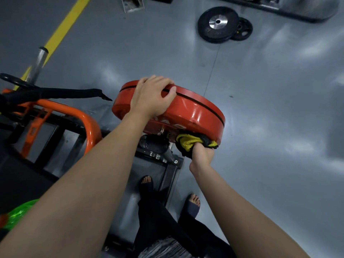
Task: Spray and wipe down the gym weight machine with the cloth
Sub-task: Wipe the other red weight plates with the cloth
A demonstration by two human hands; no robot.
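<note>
Two red weight plates [193, 110] sit side by side on the machine's sleeve, seen from above. My left hand [151, 98] lies over their top rim, fingers curled over the far edge and thumb on the near plate. My right hand [202, 153] grips a bunched yellow and dark cloth [191, 141] and presses it against the lower face of the near plate, next to the black hub [154, 144]. The orange machine frame [74, 114] curves off to the left. No spray bottle can be picked out for certain.
Two black weight plates [221, 25] lie on the grey floor at the back. A yellow floor line [63, 30] and a chrome bar [38, 64] are at far left. A green translucent object [18, 213] sits low left. My feet [192, 203] stand by the machine's base.
</note>
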